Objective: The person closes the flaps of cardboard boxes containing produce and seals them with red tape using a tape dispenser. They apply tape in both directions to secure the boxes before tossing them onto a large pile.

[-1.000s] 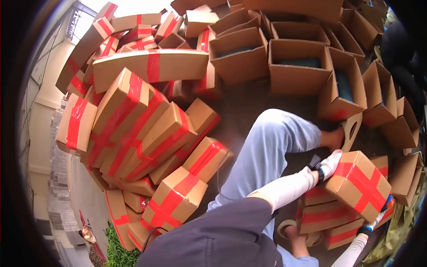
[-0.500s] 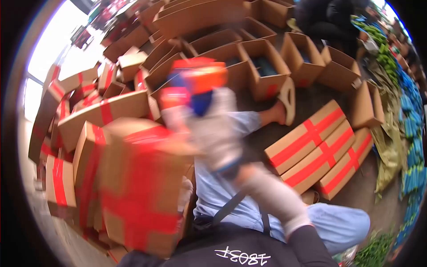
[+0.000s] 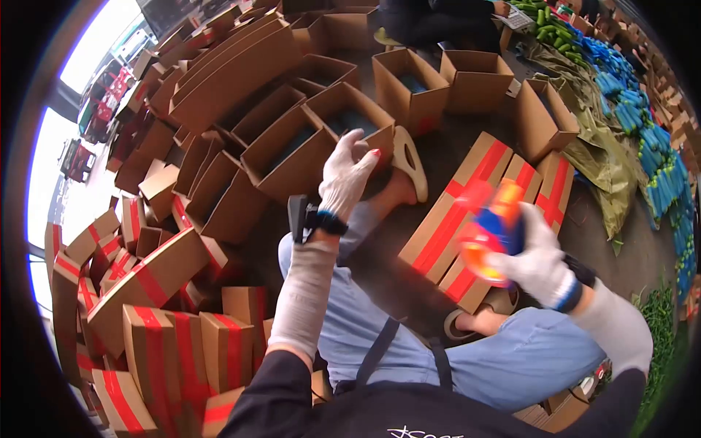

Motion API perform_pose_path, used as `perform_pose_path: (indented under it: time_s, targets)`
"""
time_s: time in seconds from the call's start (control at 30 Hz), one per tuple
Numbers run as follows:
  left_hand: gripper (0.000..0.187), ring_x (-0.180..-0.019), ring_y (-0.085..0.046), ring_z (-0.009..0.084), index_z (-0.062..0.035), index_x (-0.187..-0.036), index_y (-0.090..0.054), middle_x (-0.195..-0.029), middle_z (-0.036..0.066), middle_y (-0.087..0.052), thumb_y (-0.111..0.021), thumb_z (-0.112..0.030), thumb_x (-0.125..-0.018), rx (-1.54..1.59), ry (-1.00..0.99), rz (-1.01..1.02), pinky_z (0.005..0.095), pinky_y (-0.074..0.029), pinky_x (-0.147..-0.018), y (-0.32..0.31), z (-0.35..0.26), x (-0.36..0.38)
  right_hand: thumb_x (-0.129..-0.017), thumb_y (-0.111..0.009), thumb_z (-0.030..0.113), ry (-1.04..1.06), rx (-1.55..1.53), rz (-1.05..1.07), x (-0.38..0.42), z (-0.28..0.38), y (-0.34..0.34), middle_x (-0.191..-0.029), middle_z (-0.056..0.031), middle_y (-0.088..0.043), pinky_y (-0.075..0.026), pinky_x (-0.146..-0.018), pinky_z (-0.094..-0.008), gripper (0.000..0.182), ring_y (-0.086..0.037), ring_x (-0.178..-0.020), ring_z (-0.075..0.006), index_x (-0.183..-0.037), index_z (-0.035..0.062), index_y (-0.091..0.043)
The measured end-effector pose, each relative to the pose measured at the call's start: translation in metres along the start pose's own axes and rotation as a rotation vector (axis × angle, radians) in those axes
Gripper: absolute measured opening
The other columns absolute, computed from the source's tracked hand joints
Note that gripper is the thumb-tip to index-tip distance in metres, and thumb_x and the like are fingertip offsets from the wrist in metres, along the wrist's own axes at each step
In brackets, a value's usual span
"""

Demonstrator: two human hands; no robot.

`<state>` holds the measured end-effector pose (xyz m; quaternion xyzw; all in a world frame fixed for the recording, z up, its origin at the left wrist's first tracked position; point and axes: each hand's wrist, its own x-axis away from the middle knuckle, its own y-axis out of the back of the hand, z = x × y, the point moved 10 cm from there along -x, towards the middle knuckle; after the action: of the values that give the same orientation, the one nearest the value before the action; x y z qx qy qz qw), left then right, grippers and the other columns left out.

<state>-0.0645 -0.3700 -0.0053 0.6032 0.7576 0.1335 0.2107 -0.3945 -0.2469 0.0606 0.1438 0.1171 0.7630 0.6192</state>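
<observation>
In a white glove, my right hand (image 3: pixel 539 259) is closed round a tape dispenser (image 3: pixel 498 230) with blue, orange and red parts, slightly blurred. It is held above sealed cardboard boxes (image 3: pixel 454 204) banded with red tape, lying side by side on the floor. My left hand (image 3: pixel 347 175), also gloved, is raised with nothing in it, its thumb and fingers apart. It is nearest an open-topped cardboard box (image 3: pixel 349 109) with bluish contents low inside. A black watch-like band (image 3: pixel 321 221) sits on my left wrist.
Several taped boxes (image 3: pixel 153 350) are piled at the left. More open boxes (image 3: pixel 405 87) stand ahead. An olive sheet (image 3: pixel 606 168), blue-wrapped bundles (image 3: pixel 653 157) and loose greens (image 3: pixel 657 336) lie at the right. A person in dark clothes (image 3: pixel 438 25) is at the top.
My right hand has swung the tape dispenser from the upper left to the right. The blurred taped box at the left is no longer in front of me; my left hand now shows, raised ahead.
</observation>
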Motion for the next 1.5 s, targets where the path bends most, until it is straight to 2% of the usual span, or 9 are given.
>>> perform_pose_path:
  time_s: [0.13,0.2,0.43,0.67,0.73,0.93,1.17,1.2,1.5]
  targets:
    - [0.050,-0.113,-0.071,0.0404,-0.0009,-0.127,-0.066,-0.120,0.022,-0.075,-0.076,-0.027,-0.086,-0.794,-0.321,0.181,0.0484,-0.056,-0.096,-0.074,0.040,-0.113,-0.081,-0.076,0.010,-0.188,-0.063,-0.474,0.114,-0.085,0.193,-0.124,-0.0067,-0.065,-0.056,-0.096,-0.0343,0.072,-0.067,-0.105,-0.0166,-0.147,0.0012,-0.049]
    - [0.042,-0.106,-0.074,0.0396,-0.0025,-0.117,-0.071,-0.109,0.022,-0.077,-0.076,-0.028,-0.084,-1.007,0.044,0.480,0.0492,-0.059,-0.090,-0.109,0.111,-0.154,-0.084,-0.066,0.013,-0.130,-0.214,-0.824,0.151,-0.061,0.212,-0.118,-0.0068,-0.065,-0.055,-0.085,-0.0311,0.073,-0.065,-0.093,-0.0149,-0.153,0.0005,-0.044]
    - [0.023,-0.085,-0.077,0.0348,-0.0098,-0.093,-0.082,-0.089,0.016,-0.078,-0.078,-0.026,-0.078,-1.185,-0.559,0.558,0.0428,-0.061,-0.075,-0.203,0.181,-0.226,-0.085,-0.072,0.019,-0.066,0.107,-1.079,0.201,-0.094,0.270,-0.135,-0.0111,-0.062,-0.053,-0.103,-0.0380,0.079,-0.065,-0.117,-0.0196,-0.157,-0.0007,-0.044]
    - [0.025,-0.078,-0.076,0.0327,-0.0047,-0.094,-0.081,-0.082,0.019,-0.075,-0.076,-0.029,-0.088,-0.854,-0.400,0.408,0.0445,-0.060,-0.076,-0.148,0.007,-0.225,-0.069,-0.089,0.015,-0.335,0.072,-0.886,0.182,-0.112,0.260,-0.147,-0.0187,-0.052,-0.039,-0.118,-0.0427,0.109,-0.052,-0.137,-0.0281,-0.160,-0.0079,-0.032]
    - [0.031,-0.071,-0.073,0.0278,-0.0026,-0.097,-0.079,-0.077,0.015,-0.074,-0.075,-0.033,-0.092,-0.512,0.081,0.418,0.0425,-0.058,-0.068,-0.117,-0.020,-0.216,-0.069,-0.090,0.016,-0.323,0.349,-0.774,0.179,-0.104,0.256,-0.147,-0.0224,-0.051,-0.037,-0.119,-0.0454,0.111,-0.050,-0.138,-0.0335,-0.159,-0.0100,-0.031]
    - [0.065,-0.080,-0.078,0.0296,-0.0046,-0.130,-0.069,-0.089,0.018,-0.077,-0.077,-0.052,-0.086,-0.920,-0.232,0.366,0.0435,-0.061,-0.077,-0.117,0.071,-0.176,-0.070,-0.090,0.018,-0.086,0.566,-0.664,0.190,-0.071,0.223,-0.138,-0.0240,-0.058,-0.044,-0.113,-0.0463,0.099,-0.058,-0.130,-0.0369,-0.151,-0.0079,-0.040]
    - [0.026,-0.079,-0.079,0.0263,-0.0087,-0.111,-0.078,-0.097,0.013,-0.080,-0.078,-0.023,-0.089,-0.729,0.107,0.515,0.0424,-0.064,-0.069,-0.152,0.132,-0.162,-0.071,-0.089,0.014,-0.028,0.547,-0.673,0.175,-0.057,0.210,-0.109,-0.0177,-0.073,-0.059,-0.088,-0.0419,0.069,-0.075,-0.099,-0.0349,-0.131,0.0013,-0.059]
    - [0.025,-0.085,-0.079,0.0227,-0.0080,-0.110,-0.078,-0.097,0.010,-0.081,-0.079,-0.019,-0.088,-1.026,-0.541,0.566,0.0392,-0.063,-0.078,-0.171,0.168,-0.201,-0.071,-0.090,0.015,-0.023,0.578,-0.690,0.172,-0.055,0.215,-0.109,-0.0182,-0.073,-0.059,-0.088,-0.0425,0.069,-0.075,-0.099,-0.0369,-0.132,0.0022,-0.058]
    - [0.026,-0.086,-0.070,0.0115,-0.0008,-0.108,-0.076,-0.093,0.005,-0.076,-0.072,-0.005,-0.083,-0.556,-0.367,0.542,0.0294,-0.057,-0.081,-0.068,-0.065,-0.155,-0.075,-0.090,0.027,0.015,0.544,-0.713,0.145,-0.054,0.223,-0.114,-0.0216,-0.073,-0.060,-0.091,-0.0446,0.075,-0.074,-0.106,-0.0413,-0.137,0.0051,-0.055]
